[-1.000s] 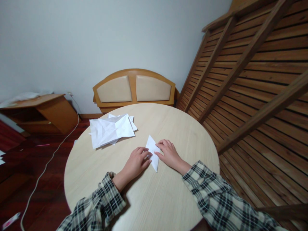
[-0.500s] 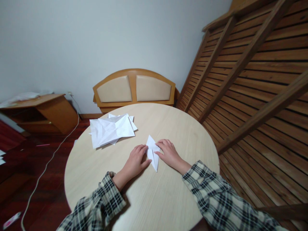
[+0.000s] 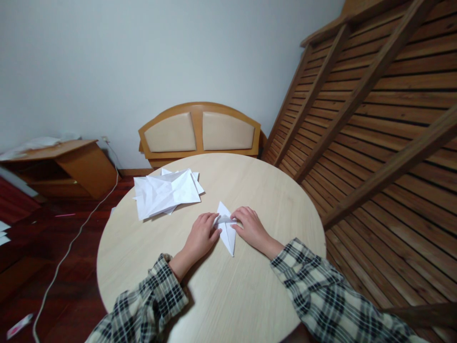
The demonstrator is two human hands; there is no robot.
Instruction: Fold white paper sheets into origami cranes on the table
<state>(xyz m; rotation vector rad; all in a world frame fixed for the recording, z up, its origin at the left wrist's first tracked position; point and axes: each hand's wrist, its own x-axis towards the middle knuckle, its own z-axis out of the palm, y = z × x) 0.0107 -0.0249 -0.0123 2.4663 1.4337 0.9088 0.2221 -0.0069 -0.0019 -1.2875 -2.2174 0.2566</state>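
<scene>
- Head view: a pale wall (image 3: pixel 178 47) rises behind a round, light wood table (image 3: pixel 274 195), with a headboard (image 3: pixel 198 131) just beyond its far edge.
- A large slatted wooden frame (image 3: pixel 378 128) leans at a slant on the right; on the left, a low cabinet (image 3: pixel 84 169) stands by the wall and a pale cord (image 3: pixel 76 233) trails over the dark red floor (image 3: pixel 67 295).
- The folded paper (image 3: pixel 229 240), a narrow white diamond, lies near the middle of the table between the two hands, one point toward the headboard and the other toward the person. A crease runs across it at finger level, and a seam runs down its nearer half.
- The left hand (image 3: pixel 200 237) has its thumb and forefinger partly closed, a small gap between the tips, holding the paper's left edge.
- The right hand (image 3: pixel 252 229) holds the right edge, thumb and forefinger nearly together; how firm either grip is, I cannot tell.
- Both forearms, in checked sleeves, slant inward from the near side, wrists low, fingers curled toward each other.
- Creased white sheets (image 3: pixel 167 193) lie stacked beyond the left hand, apart from it.
</scene>
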